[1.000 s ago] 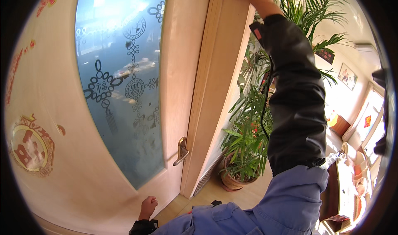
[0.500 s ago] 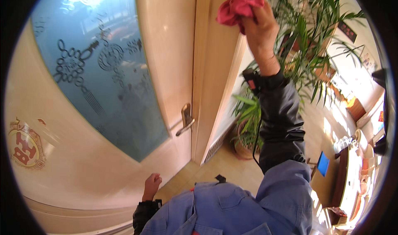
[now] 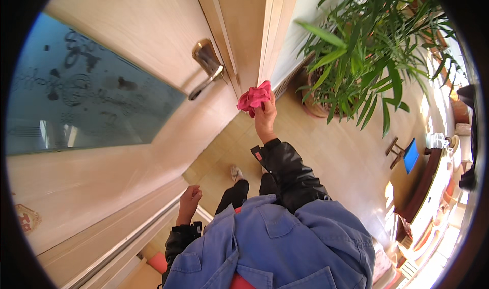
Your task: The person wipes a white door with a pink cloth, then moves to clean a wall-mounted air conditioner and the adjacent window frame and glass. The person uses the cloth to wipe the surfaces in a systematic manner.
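A crumpled pink cloth (image 3: pixel 256 97) is bunched in my right hand (image 3: pixel 266 118), whose fingers are closed round it. That hand is low beside the light wooden door frame (image 3: pixel 248 49), right of the door's bronze lever handle (image 3: pixel 208 67); I cannot tell whether the cloth touches the frame. Lower left, my left hand (image 3: pixel 190 202) hangs near the door's lower part with fingers curled in, and nothing shows in them. The pale door (image 3: pixel 168 14) holds a bluish glass panel (image 3: pixel 102 105) with dark ornamental patterns.
A leafy potted plant (image 3: pixel 356 60) stands on the tiled floor to the right of the frame. Farther right are a small blue-seated folding stool (image 3: pixel 410 156) and a dark-edged table (image 3: pixel 425 187). My shoe (image 3: pixel 236 173) shows on the floor below.
My right hand has come down from high on the door frame with the pink cloth still in it. The view has tilted downward, showing more floor and my legs. My left hand stays curled.
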`<state>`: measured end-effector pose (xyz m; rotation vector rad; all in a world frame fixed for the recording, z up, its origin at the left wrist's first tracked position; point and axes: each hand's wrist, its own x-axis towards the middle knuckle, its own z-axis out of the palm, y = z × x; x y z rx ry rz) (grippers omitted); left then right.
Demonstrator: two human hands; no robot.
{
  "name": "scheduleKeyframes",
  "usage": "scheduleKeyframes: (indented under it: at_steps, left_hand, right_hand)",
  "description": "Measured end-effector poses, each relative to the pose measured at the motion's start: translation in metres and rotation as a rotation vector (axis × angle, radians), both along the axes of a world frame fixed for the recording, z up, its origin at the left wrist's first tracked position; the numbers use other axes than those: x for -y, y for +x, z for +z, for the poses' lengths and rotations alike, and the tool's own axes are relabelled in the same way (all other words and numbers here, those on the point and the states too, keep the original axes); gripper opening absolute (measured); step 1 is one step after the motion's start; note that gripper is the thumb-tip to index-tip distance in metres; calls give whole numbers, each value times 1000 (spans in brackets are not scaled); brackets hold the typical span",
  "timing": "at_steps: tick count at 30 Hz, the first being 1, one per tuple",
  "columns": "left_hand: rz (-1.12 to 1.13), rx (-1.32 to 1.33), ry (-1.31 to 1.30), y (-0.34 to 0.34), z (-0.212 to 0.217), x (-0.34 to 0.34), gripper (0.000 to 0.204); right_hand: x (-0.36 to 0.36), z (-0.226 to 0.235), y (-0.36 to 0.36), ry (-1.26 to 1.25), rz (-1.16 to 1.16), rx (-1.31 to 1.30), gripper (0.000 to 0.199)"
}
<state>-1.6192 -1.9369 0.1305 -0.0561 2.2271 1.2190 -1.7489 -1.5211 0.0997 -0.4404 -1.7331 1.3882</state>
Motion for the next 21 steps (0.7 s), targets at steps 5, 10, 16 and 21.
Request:
scheduleKeyframes:
  at_steps: [5, 10, 16, 21]
  left_hand:
    - [13, 35, 17, 29, -5, -13, 32]
    - [30, 50, -9, 48, -7, -12, 32]
    - [76, 120, -8, 57, -19, -19, 31]
    - [37, 112, -36, 64, -27, -24, 32]
  right_hand:
    - [-6, -84, 11, -1108, -74, 103, 24]
    - [-42, -61, -23, -1106, -89, -2, 23]
    - [-10, -50, -1, -1115, 74, 83, 22]
    - [22, -92, -47, -1304, 165, 463, 23]
